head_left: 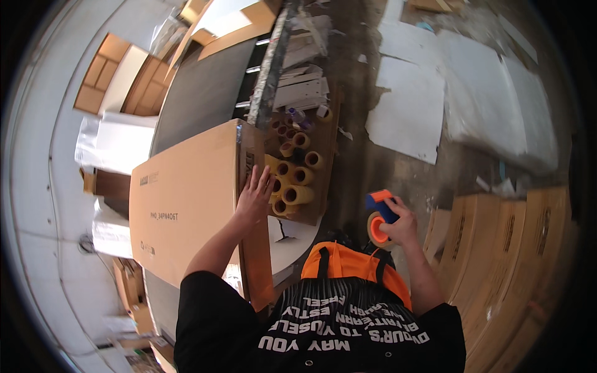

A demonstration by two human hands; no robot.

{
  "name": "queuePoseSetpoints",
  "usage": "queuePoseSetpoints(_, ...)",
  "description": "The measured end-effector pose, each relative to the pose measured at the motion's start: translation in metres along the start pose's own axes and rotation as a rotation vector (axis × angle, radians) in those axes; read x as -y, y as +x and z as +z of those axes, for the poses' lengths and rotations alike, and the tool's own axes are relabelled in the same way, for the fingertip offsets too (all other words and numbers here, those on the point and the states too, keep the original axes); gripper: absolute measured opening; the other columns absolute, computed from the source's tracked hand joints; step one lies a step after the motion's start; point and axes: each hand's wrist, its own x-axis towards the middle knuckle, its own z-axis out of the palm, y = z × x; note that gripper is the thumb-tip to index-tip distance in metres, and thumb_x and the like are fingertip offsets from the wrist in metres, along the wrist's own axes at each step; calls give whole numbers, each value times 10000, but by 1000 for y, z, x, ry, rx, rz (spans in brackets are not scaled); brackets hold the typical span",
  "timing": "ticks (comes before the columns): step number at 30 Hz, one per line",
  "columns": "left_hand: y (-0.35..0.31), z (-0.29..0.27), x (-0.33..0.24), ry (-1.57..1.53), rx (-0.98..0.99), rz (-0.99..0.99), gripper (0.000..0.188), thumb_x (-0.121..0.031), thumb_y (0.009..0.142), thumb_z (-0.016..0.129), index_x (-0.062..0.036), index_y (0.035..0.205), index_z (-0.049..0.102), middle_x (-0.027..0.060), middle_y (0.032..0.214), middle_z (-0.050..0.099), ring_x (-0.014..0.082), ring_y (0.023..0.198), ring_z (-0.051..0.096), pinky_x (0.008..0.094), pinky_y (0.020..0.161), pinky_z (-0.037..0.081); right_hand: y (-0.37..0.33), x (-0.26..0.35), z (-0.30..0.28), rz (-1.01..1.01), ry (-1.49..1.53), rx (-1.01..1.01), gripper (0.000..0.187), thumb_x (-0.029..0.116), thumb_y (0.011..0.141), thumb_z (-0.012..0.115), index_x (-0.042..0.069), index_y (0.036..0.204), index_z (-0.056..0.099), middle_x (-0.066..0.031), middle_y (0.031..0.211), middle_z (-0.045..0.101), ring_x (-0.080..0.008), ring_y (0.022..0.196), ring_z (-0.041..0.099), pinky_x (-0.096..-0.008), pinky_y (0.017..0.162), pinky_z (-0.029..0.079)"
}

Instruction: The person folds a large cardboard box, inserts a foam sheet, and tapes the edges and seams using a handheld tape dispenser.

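Right hand (403, 225) is gripping dispenser (388, 212), long axis pointing forward; left hand (253, 200), splayed, is touching box (183, 189) near rolls (303, 195).

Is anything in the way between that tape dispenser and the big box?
Nothing visible blocks the space between the tape dispenser, in the right hand, and the box. Tape rolls lie nearby, apparently lower; the left hand rests against the box.

One tape dispenser (386, 211), right of centre. One large carton (186, 193), left of centre. At least ten tape rolls (303, 194) in the middle; overlap hides the exact count. At least three upright cartons (500, 248), lower right. One shirt (320, 339), bottom centre.
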Motion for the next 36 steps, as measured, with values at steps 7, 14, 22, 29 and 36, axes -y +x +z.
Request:
queuePoseSetpoints(7,120,-21,105,173,96,-297,893,-440,855,668,-50,1569,301,138,1682,140,366,1540,158,468,1248,177,106,63,48,-122,15,247,699,200,599,726,100,1289,679,-219,1428,558,-340,1225,622,-366,1021,501)
queuePoseSetpoints(14,98,-15,115,-384,-186,-527,1025,-484,826,737,37,1557,243,226,1637,230,377,1513,246,455,1240,210,205,96,75,-151,112,313,720,146,607,712,58,1320,649,-172,1447,564,-323,1251,613,-347,1026,485)
queuePoseSetpoints(22,81,-22,114,-653,-99,-730,1200,-618,782,738,100,1547,155,288,1632,167,420,1531,141,484,1255,118,331,164,187,-84,407,1006,743,5,629,657,-10,1369,596,-114,1290,660,-162,1118,634,-274,942,496)
queuePoseSetpoints(29,124,-20,135,-516,-31,-908,1371,-911,711,526,89,1554,115,290,1628,166,422,1533,115,488,1251,72,427,294,315,-47,295,1706,688,8,613,605,2,1299,668,-19,823,681,-85,695,606,-236,654,503)
queuePoseSetpoints(36,114,-23,128,-523,40,-901,1200,-833,788,525,43,1554,231,216,1617,278,440,1500,212,566,1223,126,368,208,258,-605,-4,1877,759,299,511,741,198,1263,716,-177,1158,722,-328,977,716,-351,984,523)
